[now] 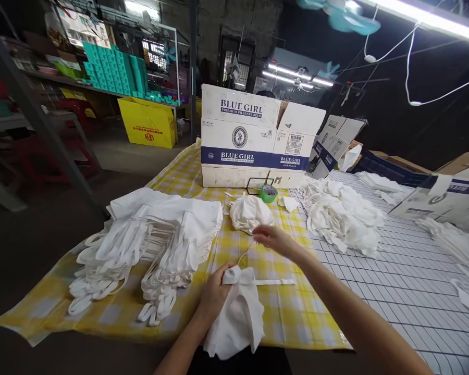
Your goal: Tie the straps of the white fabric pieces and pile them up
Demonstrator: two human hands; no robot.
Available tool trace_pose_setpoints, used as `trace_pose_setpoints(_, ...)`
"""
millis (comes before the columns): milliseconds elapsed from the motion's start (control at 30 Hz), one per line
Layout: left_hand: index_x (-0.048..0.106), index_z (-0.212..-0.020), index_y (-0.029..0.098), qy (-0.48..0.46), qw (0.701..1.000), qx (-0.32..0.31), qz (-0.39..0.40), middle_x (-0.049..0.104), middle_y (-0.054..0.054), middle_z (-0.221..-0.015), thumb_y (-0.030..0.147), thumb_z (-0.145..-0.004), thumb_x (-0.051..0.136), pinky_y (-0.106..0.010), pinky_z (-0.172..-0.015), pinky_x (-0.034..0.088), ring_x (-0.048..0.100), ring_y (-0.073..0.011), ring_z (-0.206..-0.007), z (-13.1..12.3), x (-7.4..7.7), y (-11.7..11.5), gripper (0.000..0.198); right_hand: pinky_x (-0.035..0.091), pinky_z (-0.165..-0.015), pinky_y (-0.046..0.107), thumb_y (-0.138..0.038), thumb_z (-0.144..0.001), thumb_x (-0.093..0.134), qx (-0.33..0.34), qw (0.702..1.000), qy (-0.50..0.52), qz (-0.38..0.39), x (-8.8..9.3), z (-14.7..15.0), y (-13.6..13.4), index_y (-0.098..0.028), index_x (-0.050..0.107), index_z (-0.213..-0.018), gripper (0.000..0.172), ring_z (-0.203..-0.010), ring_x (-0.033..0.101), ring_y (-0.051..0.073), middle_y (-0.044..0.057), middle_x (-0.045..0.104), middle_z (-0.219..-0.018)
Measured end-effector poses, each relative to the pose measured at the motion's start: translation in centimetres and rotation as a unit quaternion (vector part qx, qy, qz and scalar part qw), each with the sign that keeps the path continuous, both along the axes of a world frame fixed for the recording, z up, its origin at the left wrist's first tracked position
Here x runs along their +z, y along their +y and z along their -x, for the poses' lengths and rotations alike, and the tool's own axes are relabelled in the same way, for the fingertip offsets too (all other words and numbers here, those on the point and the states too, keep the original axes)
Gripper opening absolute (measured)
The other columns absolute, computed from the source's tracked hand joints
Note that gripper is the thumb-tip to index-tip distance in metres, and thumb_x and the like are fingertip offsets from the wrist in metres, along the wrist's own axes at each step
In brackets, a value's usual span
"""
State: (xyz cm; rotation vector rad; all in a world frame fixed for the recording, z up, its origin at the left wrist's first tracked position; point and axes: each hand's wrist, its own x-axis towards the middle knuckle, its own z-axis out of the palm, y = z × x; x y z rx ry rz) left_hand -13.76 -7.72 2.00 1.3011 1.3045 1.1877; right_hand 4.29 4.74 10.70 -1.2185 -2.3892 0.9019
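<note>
My left hand (214,291) grips a white fabric piece (238,317) by its gathered top edge. The piece hangs over the front edge of the table, and a narrow white strap (275,282) sticks out from it to the right. From the gathered edge a thin pale cord (244,253) runs up to my right hand (271,237), whose fingers are pinched at its far end. Just beyond that hand lies a bunched white fabric bundle (250,212). To the left, a thick stack of white fabric pieces (164,213) has its straps trailing toward me.
A yellow checked cloth (285,317) covers the table. At its back stand a large white carton (238,140) and a green tape roll (268,194). Right of it, a heap of white fabric (340,213) lies on a grid-patterned surface (359,291). A dark post (54,125) rises at left.
</note>
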Motion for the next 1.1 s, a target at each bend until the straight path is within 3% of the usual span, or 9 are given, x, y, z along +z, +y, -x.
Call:
trace_pose_setpoints(100,0.057,-0.099,0.02,0.005,1.0,0.017,-0.019,0.063,-0.003,-0.095,0.018,-0.071,0.048,-0.031,-0.082,0.043,0.056,-0.0207,-0.091,-0.4,1.6,0.8,0.029,0.045,-0.061,0.024,-0.039,-0.08,0.056,0.058,0.987,0.083,0.129,-1.2,0.5,-5.5,-0.02,0.054,-0.104,0.03,-0.073,0.058,0.014,0.002,0.064,-0.083)
trace_pose_setpoints(267,0.059,-0.097,0.019,0.012,0.998,0.009,-0.061,0.062,-0.003,-0.095,0.015,-0.07,0.047,-0.028,-0.079,0.043,0.056,-0.018,-0.088,-1.1,4.7,1.8,0.03,0.037,-0.051,0.021,-0.03,-0.08,0.055,-0.04,0.98,0.158,0.117,-2.3,0.5,-10.7,-0.018,0.05,-0.075,0.014,-0.057,0.047,0.009,-0.004,0.049,-0.061)
trace_pose_setpoints(400,0.059,-0.093,0.018,-0.013,0.996,-0.059,-0.069,0.062,0.0,-0.083,0.018,-0.07,0.055,-0.023,-0.066,0.043,0.055,-0.0142,-0.074,-1.2,6.7,2.1,0.024,0.033,-0.05,0.021,-0.035,-0.088,0.044,-0.043,0.951,0.251,0.173,0.8,-1.8,-11.0,-0.018,0.046,-0.07,0.025,-0.052,0.04,0.008,-0.005,0.041,-0.057)
trace_pose_setpoints(567,0.062,-0.084,0.015,0.015,0.988,-0.149,-0.042,0.06,0.0,-0.075,0.034,-0.076,0.059,-0.02,-0.06,0.039,0.052,-0.0122,-0.068,-1.1,8.4,2.0,0.021,0.031,-0.055,0.024,-0.037,-0.087,0.047,-0.083,0.928,0.345,0.114,5.9,-5.8,-11.2,-0.018,0.048,-0.07,0.026,-0.055,0.037,0.009,-0.004,0.04,-0.058)
trace_pose_setpoints(700,0.062,-0.082,0.012,0.001,0.965,-0.257,0.048,0.055,0.0,-0.07,0.046,-0.075,0.059,-0.018,-0.052,0.033,0.047,-0.0097,-0.06,-1.1,8.5,1.8,0.035,0.031,-0.053,0.025,-0.038,-0.086,0.048,-0.134,0.894,0.418,0.096,7.0,-8.4,-9.9,-0.018,0.05,-0.071,0.025,-0.052,0.036,0.01,-0.005,0.033,-0.056)
trace_pose_setpoints(867,0.058,-0.082,0.011,-0.037,0.964,-0.254,0.068,0.05,0.001,-0.067,0.049,-0.075,0.058,-0.018,-0.049,0.029,0.041,-0.0074,-0.056,-1.3,7.5,1.7,0.039,0.04,-0.07,0.032,-0.038,-0.072,0.06,-0.239,0.943,0.23,-0.017,2.9,-10.3,-7.2,-0.02,0.056,-0.08,0.02,-0.074,0.052,0.017,0.001,0.054,-0.073)
trace_pose_setpoints(933,0.058,-0.081,0.011,-0.007,0.968,-0.244,0.055,0.05,0.001,-0.068,0.049,-0.075,0.057,-0.018,-0.05,0.03,0.042,-0.0079,-0.057,-1.6,7.2,1.7,0.038,0.041,-0.077,0.036,-0.036,-0.069,0.063,-0.212,0.962,0.166,-0.041,0.4,-9.9,-7.3,-0.021,0.057,-0.096,0.031,-0.089,0.054,0.021,0.005,0.059,-0.094)
trace_pose_setpoints(1000,0.059,-0.078,0.011,0.038,0.97,-0.238,0.032,0.051,0.0,-0.069,0.05,-0.076,0.055,-0.018,-0.051,0.031,0.043,-0.0091,-0.06,-2.0,7.1,1.7,0.039,0.041,-0.081,0.037,-0.036,-0.07,0.063,-0.151,0.976,0.159,-0.011,-1.7,-8.7,-8.1,-0.024,0.053,-0.11,0.043,-0.099,0.052,0.022,0.006,0.057,-0.108)
trace_pose_setpoints(1100,0.06,-0.076,0.011,0.088,0.969,-0.232,-0.012,0.053,0.0,-0.071,0.051,-0.078,0.051,-0.019,-0.053,0.033,0.044,-0.0104,-0.063,-2.9,7.6,1.6,0.04,0.044,-0.076,0.036,-0.038,-0.068,0.066,-0.103,0.968,0.197,0.118,-4.0,-6.3,-9.5,-0.022,0.049,-0.115,0.052,-0.093,0.056,0.022,0.006,0.061,-0.1)
